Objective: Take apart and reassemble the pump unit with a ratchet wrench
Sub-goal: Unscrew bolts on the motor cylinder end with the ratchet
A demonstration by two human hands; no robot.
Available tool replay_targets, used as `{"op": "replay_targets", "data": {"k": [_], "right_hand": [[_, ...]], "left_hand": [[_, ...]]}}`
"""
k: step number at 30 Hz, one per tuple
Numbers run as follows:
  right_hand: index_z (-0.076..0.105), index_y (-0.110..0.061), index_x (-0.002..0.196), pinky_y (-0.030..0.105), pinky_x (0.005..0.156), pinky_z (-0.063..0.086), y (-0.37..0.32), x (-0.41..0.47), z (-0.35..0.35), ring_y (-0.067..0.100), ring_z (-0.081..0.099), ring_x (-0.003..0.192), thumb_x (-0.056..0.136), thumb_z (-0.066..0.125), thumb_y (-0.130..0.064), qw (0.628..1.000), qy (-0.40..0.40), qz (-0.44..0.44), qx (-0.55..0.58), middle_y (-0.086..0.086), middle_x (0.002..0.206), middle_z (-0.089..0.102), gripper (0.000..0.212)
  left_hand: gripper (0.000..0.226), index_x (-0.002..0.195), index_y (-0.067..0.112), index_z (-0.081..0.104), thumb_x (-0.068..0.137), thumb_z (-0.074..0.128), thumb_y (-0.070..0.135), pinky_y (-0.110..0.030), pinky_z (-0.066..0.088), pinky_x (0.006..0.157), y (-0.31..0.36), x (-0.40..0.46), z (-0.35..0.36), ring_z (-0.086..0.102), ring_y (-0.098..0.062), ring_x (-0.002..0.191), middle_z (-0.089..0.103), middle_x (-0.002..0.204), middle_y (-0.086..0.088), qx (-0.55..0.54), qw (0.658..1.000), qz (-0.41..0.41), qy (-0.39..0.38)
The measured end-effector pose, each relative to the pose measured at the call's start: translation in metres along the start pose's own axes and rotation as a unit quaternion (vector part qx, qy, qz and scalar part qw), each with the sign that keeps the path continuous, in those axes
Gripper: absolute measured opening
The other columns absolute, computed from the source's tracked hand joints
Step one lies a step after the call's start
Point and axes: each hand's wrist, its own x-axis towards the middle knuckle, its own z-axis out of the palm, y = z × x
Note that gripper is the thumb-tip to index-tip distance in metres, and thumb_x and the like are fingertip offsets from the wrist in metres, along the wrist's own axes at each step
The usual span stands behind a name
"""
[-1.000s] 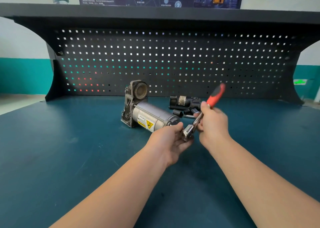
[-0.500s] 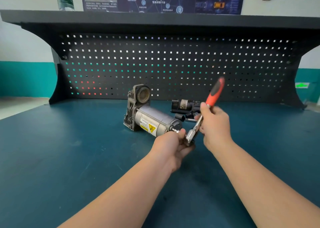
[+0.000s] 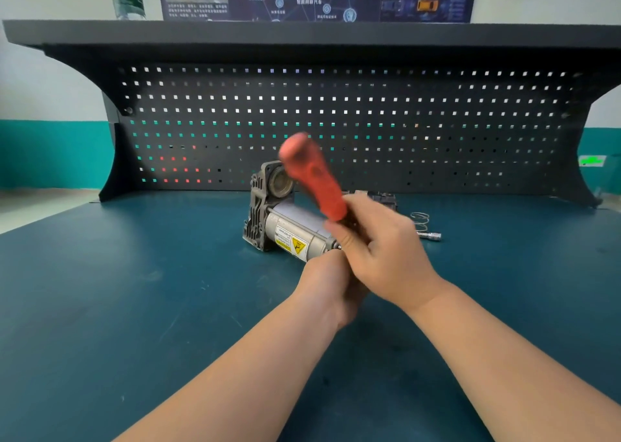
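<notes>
Bright, even light – the red handle (image 3: 314, 176) motion-blurred, edges bowed by the wide lens.

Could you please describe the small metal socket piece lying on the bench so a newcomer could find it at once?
Start at the grey pump unit in the middle of the blue bench. To its right, past the right hand, lies a wire spring. The socket piece lies just in front of it: a short, solid, shiny bar, not coiled.

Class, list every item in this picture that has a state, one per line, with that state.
Pump unit: lying on its side on the bench.
Ratchet wrench: gripped, red handle tilted up-left, blurred.
Right hand: grips the wrench handle.
Left hand: at the pump's near end; grip hidden.
Spring: loose on the bench.
Socket extension: lying flat.
</notes>
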Motion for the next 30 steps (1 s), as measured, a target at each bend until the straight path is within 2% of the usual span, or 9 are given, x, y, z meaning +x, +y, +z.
{"op": "replay_targets", "data": {"k": [3, 6, 11, 13, 17, 20, 24, 27, 30], "right_hand": [[0.064, -0.008, 0.092, 0.017, 0.063, 0.038, 0.005, 0.0, 0.003, 0.009, 0.048, 0.064, 0.089, 0.06, -0.021, 0.999, 0.025, 0.025, -0.01, -0.005, 0.07, 0.058, 0.014], [0.057, -0.021, 0.078, 0.017, 0.055, 0.04, 0.022, 0.003, -0.002, 0.005, 0.052, 0.053, 0.091, 0.056, -0.029, 0.958, 0.107, 0.26, 0.062, -0.006, 0.059, 0.059, 0.016], [0.055, -0.012, 0.074, 0.017, 0.035, 0.031, 0.041, 0.0, -0.002, 0.001, 0.038, 0.03, 0.096, 0.053, -0.02, 0.731, 0.231, 0.573, 0.289, 0.006, 0.063, 0.058, 0.024], [0.056, -0.014, 0.074, 0.022, 0.044, 0.038, 0.038, -0.001, -0.002, 0.002, 0.045, 0.038, 0.095, 0.054, -0.024, 0.809, 0.191, 0.518, 0.202, -0.001, 0.06, 0.06, 0.024], [0.061, -0.019, 0.082, 0.017, 0.062, 0.044, 0.011, 0.003, -0.004, 0.007, 0.057, 0.061, 0.088, 0.06, -0.029, 0.978, 0.097, 0.172, 0.068, -0.009, 0.065, 0.062, 0.012], [0.063, -0.007, 0.091, 0.014, 0.066, 0.041, -0.001, -0.003, 0.005, 0.007, 0.049, 0.068, 0.086, 0.064, -0.021, 0.999, -0.015, -0.023, -0.021, -0.005, 0.074, 0.06, 0.014], [0.06, -0.011, 0.086, 0.02, 0.063, 0.042, 0.006, 0.002, 0.004, 0.011, 0.054, 0.063, 0.087, 0.062, -0.025, 0.991, 0.049, 0.12, 0.031, -0.007, 0.066, 0.058, 0.014], [0.058, -0.017, 0.079, 0.021, 0.054, 0.043, 0.026, 0.006, -0.003, 0.002, 0.054, 0.048, 0.092, 0.057, -0.029, 0.917, 0.13, 0.365, 0.1, -0.009, 0.057, 0.061, 0.017], [0.052, -0.006, 0.08, 0.015, 0.03, 0.028, 0.043, 0.001, -0.004, 0.002, 0.037, 0.025, 0.096, 0.054, -0.015, 0.653, 0.247, 0.635, 0.331, 0.005, 0.064, 0.056, 0.018]], "left_hand": [[0.025, 0.101, 0.007, 0.062, 0.095, 0.038, 0.001, -0.03, 0.057, 0.065, 0.001, 0.004, -0.001, 0.063, -0.021, 0.079, 0.065, 0.09, -0.011, 0.026, 0.999, -0.002, 0.029], [0.017, 0.105, -0.002, 0.055, 0.095, 0.041, -0.004, -0.037, 0.056, 0.058, 0.0, 0.007, 0.0, 0.057, -0.025, 0.072, 0.06, 0.085, -0.015, 0.049, 0.996, -0.003, 0.073], [0.013, 0.106, -0.002, 0.053, 0.094, 0.05, 0.001, -0.037, 0.051, 0.057, -0.002, 0.007, -0.001, 0.058, -0.026, 0.076, 0.059, 0.091, -0.018, 0.066, 0.993, -0.003, 0.099], [0.014, 0.107, -0.003, 0.054, 0.094, 0.051, 0.001, -0.038, 0.053, 0.06, -0.003, 0.008, -0.002, 0.059, -0.027, 0.074, 0.061, 0.092, -0.019, 0.06, 0.993, -0.003, 0.103], [0.014, 0.099, -0.002, 0.061, 0.094, 0.049, 0.002, -0.03, 0.056, 0.054, -0.005, 0.006, 0.0, 0.062, -0.021, 0.064, 0.065, 0.077, -0.013, 0.019, 0.996, 0.014, 0.081], [0.027, 0.083, 0.012, 0.068, 0.096, 0.044, 0.017, -0.024, 0.053, 0.065, -0.003, -0.003, 0.001, 0.068, -0.014, 0.067, 0.069, 0.074, -0.003, -0.096, 0.995, 0.014, -0.004], [0.021, 0.098, 0.006, 0.059, 0.095, 0.038, 0.002, -0.027, 0.052, 0.054, -0.001, 0.002, -0.001, 0.056, -0.018, 0.063, 0.057, 0.075, -0.008, 0.008, 0.997, -0.004, 0.072], [0.014, 0.091, -0.002, 0.055, 0.098, 0.043, 0.003, -0.037, 0.054, 0.054, 0.0, 0.002, 0.002, 0.058, -0.024, 0.065, 0.058, 0.077, -0.015, 0.018, 0.994, 0.004, 0.104], [0.017, 0.083, -0.001, 0.052, 0.097, 0.046, 0.004, -0.039, 0.051, 0.065, 0.001, -0.002, 0.006, 0.059, -0.026, 0.071, 0.059, 0.079, -0.017, 0.016, 0.994, 0.002, 0.106]]}}
